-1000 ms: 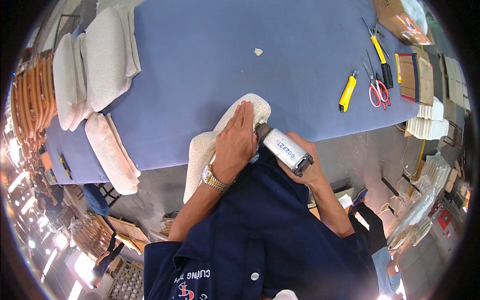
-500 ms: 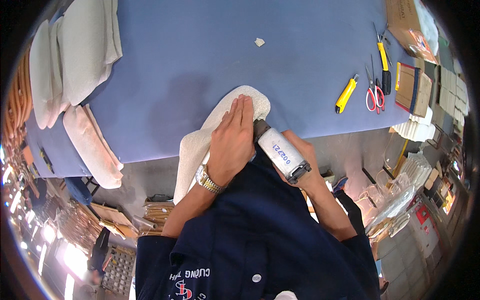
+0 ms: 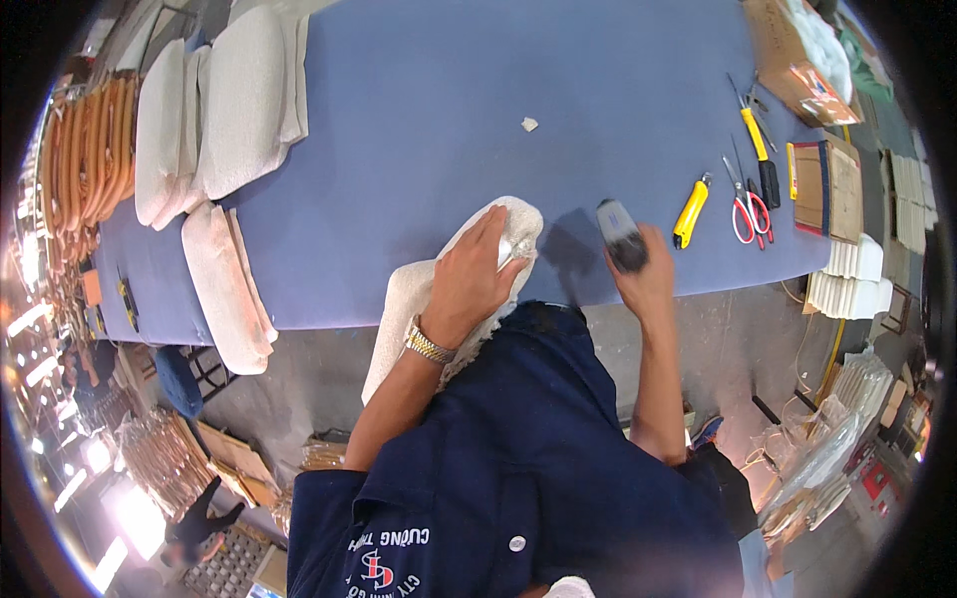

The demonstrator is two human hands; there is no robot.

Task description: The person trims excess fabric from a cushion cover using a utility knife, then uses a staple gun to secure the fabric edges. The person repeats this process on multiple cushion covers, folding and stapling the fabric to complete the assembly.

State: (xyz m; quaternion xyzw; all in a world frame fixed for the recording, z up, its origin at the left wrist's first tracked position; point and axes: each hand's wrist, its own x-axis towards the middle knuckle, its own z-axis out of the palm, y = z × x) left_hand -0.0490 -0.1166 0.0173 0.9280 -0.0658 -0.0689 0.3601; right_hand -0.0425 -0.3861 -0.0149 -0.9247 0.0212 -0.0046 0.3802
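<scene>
A cream fabric-covered pad point(image 3: 404, 299), bent in outline, rests partly on the near edge of the table and partly against my body. My left hand point(image 3: 471, 281) grips its far end, fingers across the top and thumb at the rough fabric edge, where a white underside shows. Off to the right, above the tabletop, my right hand point(image 3: 650, 284) is wrapped round a staple gun point(image 3: 623, 237) with a light body and a dark end, slightly blurred. A gap of blue surface separates the staple gun from the pad.
The blue table point(image 3: 419, 110) carries a yellow cutter point(image 3: 691, 212), red-handled scissors point(image 3: 748, 211), yellow-handled pliers point(image 3: 755, 135) and a small scrap point(image 3: 529, 125). Cream pads point(image 3: 244, 110) are stacked at the left. Cardboard boxes point(image 3: 832, 189) stand at the right edge.
My right hand has lifted the staple gun away from the pad to the right and turned it. My left thumb has moved onto the pad's edge. The view has shifted slightly.
</scene>
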